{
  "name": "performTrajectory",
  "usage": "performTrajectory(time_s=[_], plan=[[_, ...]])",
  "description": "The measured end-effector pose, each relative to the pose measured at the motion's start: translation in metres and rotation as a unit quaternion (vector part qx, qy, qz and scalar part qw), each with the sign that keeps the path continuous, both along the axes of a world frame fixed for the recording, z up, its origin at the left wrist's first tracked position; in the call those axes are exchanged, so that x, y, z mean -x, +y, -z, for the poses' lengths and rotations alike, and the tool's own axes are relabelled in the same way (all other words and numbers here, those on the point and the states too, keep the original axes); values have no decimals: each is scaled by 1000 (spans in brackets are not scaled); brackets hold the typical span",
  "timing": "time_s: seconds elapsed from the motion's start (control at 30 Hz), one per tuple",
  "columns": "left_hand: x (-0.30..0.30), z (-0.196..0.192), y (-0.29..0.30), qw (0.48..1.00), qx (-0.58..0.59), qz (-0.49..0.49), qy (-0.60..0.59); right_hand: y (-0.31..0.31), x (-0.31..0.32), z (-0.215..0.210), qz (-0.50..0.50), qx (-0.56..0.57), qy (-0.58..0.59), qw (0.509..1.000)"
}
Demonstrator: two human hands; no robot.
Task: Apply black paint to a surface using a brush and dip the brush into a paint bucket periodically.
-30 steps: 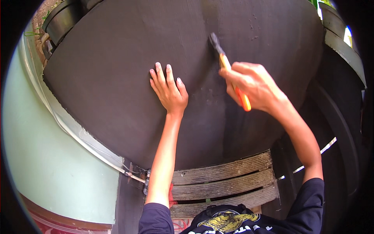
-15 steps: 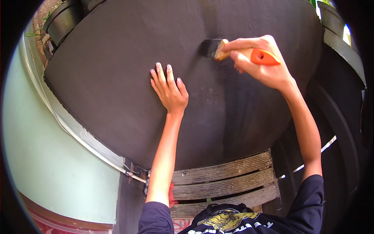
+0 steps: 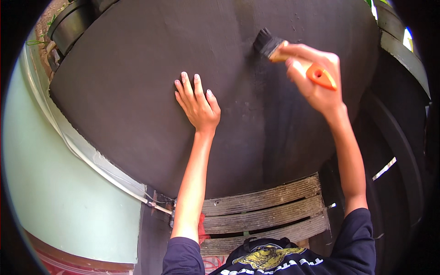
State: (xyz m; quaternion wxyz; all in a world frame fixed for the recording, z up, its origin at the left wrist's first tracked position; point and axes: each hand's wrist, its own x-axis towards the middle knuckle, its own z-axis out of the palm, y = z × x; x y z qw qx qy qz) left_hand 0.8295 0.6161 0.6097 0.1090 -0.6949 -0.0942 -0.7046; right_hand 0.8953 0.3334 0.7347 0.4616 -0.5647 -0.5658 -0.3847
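A dark grey-black painted surface [image 3: 151, 123] fills most of the head view. My left hand [image 3: 198, 103] lies on it left of the middle, fingers stretched out and spread, holding nothing. Up and to the right, my right hand [image 3: 316, 75] grips a paintbrush [image 3: 277, 51] by its wooden handle, whose end is orange. The brush's black bristles point up and left, at the surface; whether the tips touch it I cannot tell. A darker, wet-looking streak runs down below the bristles, with small raised specks above and beside it.
Slatted grey-brown boards [image 3: 266, 206] stand below the surface, close to my body. A pale green wall [image 3: 68, 183] with a white pipe [image 3: 87, 160] along its edge is on the left. Black pots [image 3: 73, 25] sit at the upper left. Dark panels [image 3: 398, 105] close off the right.
My right hand has shifted a little right, and the brush has turned so its bristles sit higher and point more upward. My left hand has stayed almost in place.
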Motion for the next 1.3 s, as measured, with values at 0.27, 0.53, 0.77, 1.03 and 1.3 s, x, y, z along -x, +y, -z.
performTrajectory(time_s=[0.27, 0.53, 0.77, 1.03, 1.3], plan=[[2, 1, 0, 1000, -1, -3, -1, -12, 18, 37, -25, 71, 134, 988], [4, 1, -4, 1000, -3, 6, -5, 36, -3, 103, -11, -59, 38, 998], [-3, -2, -2, 1000, -7, 1, -18, 26, 32, 170, 12, 9, 193, 981], [0, -1, 0, 1000, -3, 2, -14, 14, 50, 99, 36, -64, 94, 993], [2, 1, -2, 1000, 10, 2, 9, 48, 34, -26, 74, 11, 261, 962]])
